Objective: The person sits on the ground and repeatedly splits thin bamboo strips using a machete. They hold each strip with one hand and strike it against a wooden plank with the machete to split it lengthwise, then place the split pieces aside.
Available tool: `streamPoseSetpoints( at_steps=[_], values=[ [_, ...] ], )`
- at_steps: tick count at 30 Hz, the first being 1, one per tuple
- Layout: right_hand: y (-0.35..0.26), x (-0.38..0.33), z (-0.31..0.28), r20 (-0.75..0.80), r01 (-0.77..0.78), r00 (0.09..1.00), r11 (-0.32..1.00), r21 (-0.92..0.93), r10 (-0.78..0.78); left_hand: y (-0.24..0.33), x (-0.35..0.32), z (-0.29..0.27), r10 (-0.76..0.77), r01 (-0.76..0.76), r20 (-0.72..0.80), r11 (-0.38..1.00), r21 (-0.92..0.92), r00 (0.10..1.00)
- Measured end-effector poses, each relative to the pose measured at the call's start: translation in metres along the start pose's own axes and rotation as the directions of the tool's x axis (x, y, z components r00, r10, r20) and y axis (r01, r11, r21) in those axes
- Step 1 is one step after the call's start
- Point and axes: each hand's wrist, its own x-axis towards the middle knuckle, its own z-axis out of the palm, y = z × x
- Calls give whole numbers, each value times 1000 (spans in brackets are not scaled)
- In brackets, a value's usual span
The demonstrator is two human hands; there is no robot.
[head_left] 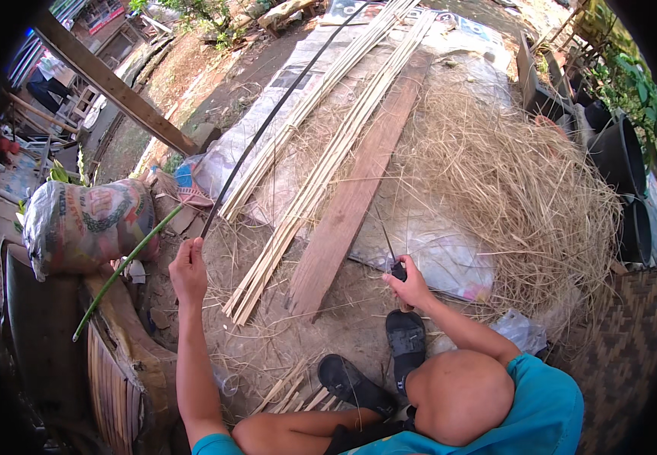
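My left hand is closed on the near end of a long, thin dark strip, which runs up and away to the top of the head view. Closed around a dark handle, my right hand holds a knife with its narrow blade pointing away from me. Between the hands lie long bundles of pale split strips, apparently bamboo. A reddish-brown wooden plank rests beside them, its near end left of the knife.
Pale shavings are heaped on a whitish sheet at the right. A stuffed sack and a green stick sit at the left by a wooden bench. Black containers stand far right. Short strips lie near my feet.
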Motion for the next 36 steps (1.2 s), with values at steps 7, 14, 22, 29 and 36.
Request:
streamPoseSetpoints(
  at_steps=[7,14,22,29,36],
  values=[
    [-49,-29,24,398,-191,916,814,549,-54,14,-50,135,-157,736,979,677,9,132],
    [-13,-37,38,609,-591,743,699,403,277,83,2,232,0,-189,705,964,189,709],
    [-41,-19,36,593,-452,765,866,215,252,154,-32,334,-241,307,461,949,-73,854],
    [-47,-3,61,300,-203,927,974,-105,226,154,-33,350,-236,321,461,940,-113,855],
    [-53,-67,70,879,155,393,923,-353,270,154,-48,344,-123,167,347,981,-99,930]
  ],
)
